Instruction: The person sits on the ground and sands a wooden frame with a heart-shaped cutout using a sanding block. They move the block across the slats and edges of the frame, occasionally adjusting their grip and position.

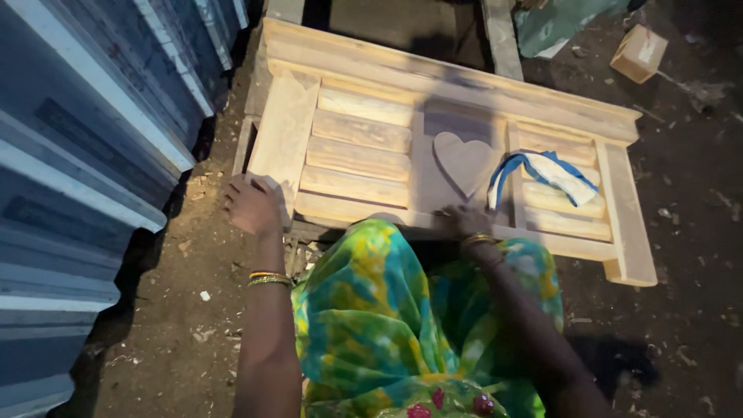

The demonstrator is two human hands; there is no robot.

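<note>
Hands on a slatted wooden panel (364,147) that lay flat on the dirt floor (178,325).
Left hand (251,205) gripped its near corner, fingers curled; right hand (464,220) pressed below the heart (464,161), fingers unclear, beside a cloth (546,174).

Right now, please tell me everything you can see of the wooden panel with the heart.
The wooden panel is pale, unfinished wood, lying flat on dirt ground. It has a frame, horizontal slats on both sides, and a raised heart in the centre. A white and blue cloth lies on its right slats. The left hand grips its near-left corner; the right hand rests on its near edge.
</note>
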